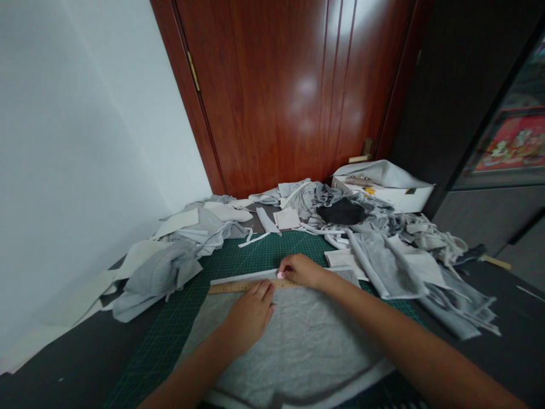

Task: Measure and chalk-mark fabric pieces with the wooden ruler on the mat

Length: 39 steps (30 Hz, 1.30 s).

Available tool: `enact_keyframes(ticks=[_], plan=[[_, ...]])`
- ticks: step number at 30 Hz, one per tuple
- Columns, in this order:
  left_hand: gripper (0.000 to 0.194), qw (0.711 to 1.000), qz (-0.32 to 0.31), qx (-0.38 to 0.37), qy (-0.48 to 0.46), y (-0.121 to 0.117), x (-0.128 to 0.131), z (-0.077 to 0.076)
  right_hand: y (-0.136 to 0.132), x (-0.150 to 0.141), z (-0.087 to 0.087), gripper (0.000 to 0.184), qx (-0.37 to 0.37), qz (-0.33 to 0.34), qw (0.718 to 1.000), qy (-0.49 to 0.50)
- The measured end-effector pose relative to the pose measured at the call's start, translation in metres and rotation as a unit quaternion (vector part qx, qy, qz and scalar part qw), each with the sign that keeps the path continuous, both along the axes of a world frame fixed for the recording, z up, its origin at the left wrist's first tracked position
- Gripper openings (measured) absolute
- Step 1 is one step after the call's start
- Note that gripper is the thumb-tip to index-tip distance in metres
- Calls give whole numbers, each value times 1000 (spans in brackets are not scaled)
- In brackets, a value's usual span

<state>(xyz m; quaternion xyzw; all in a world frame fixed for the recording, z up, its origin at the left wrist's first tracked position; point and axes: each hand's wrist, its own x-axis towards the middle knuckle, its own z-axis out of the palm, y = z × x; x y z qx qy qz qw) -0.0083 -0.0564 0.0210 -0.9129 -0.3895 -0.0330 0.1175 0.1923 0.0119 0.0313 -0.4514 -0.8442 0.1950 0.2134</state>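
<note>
A piece of grey fabric (298,335) lies spread over the green cutting mat (149,346), with slight wrinkles. Across its far edge runs a wooden ruler (230,288). My left hand (251,315) rests flat on the ruler and fabric, fingers stretched out. Just beyond it, my right hand (298,270) pinches a small pink piece of tailor's chalk (280,275) at the ruler's far side. My right hand and forearm hide part of the ruler's right end.
Grey and white fabric pieces (166,270) are heaped along the wall at left. More scraps (383,261) pile up at right, before a white box (404,196). A brown door (276,102) stands behind the table, and a dark cabinet (481,221) is at right.
</note>
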Motion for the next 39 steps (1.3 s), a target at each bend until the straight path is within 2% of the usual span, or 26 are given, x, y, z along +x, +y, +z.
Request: enact_keyframes(ticks=[5, 10, 12, 14, 16, 19, 23, 27, 30, 33, 36, 39], plan=[[38, 1000, 5, -10, -14, 3, 2, -3, 0, 7, 1, 18, 33, 34, 998, -28], [36, 999, 0, -10, -30, 5, 0, -6, -4, 35, 3, 18, 52, 56, 995, -57], [35, 999, -4, -9, -40, 6, 0, -4, -9, 46, 4, 16, 56, 30, 997, -53], [35, 998, -11, -13, -53, 9, 0, -2, -16, 51, 5, 10, 37, -25, 999, -10], [33, 998, -16, -26, -64, 13, -1, 2, -21, 49, 2, 10, 0, -68, 996, 60], [33, 995, -20, -59, -81, 23, -3, 6, -23, 36, -5, 15, -49, -76, 986, 139], [34, 991, -21, -83, -100, 36, -5, 11, -19, 22, -15, 15, -33, -93, 982, 160], [32, 994, -14, -82, -68, 43, -4, 18, -17, 25, -18, 18, -8, -127, 975, 185], [31, 997, -10, -65, -47, 45, -3, 22, -21, 32, -16, 16, 30, -140, 977, 158], [31, 995, -6, -69, -78, 47, -4, 22, -26, 38, -14, 15, 72, -166, 979, 91], [31, 989, 0, -86, -122, 49, -7, 16, -30, 39, -15, 17, 108, -192, 975, 11], [29, 991, 32, -55, -119, 50, -11, 7, -34, 36, -17, 19, 141, -200, 968, -55]])
